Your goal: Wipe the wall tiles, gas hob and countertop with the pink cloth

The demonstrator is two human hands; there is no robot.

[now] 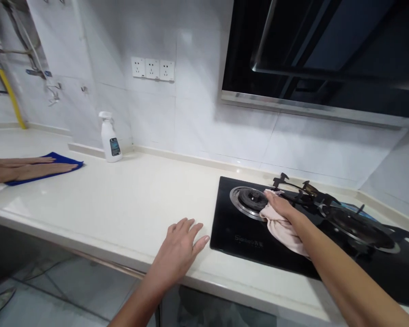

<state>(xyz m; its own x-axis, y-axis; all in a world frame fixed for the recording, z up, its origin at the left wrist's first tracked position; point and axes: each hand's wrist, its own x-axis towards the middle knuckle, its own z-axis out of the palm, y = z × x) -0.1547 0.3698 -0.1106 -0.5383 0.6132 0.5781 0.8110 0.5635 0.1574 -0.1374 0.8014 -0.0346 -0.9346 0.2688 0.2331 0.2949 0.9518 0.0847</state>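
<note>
Pale pink right at the burner (252,199), with cloth (286,230) clutched in the right hand (280,205) and the left hand (180,247) splayed over the counter (150,190)!

A pale pink cloth (286,230), bunched at its upper end and loosely spread below, lies right of the frame's centre on a glossy black cooktop (235,227). The cooktop sits flat across the lower right; its left burner (252,198) has a dark cap inside a shiny metal ring.

L hand (180,249), R hand (280,204) & 2 forearms (341,268), bare
</note>
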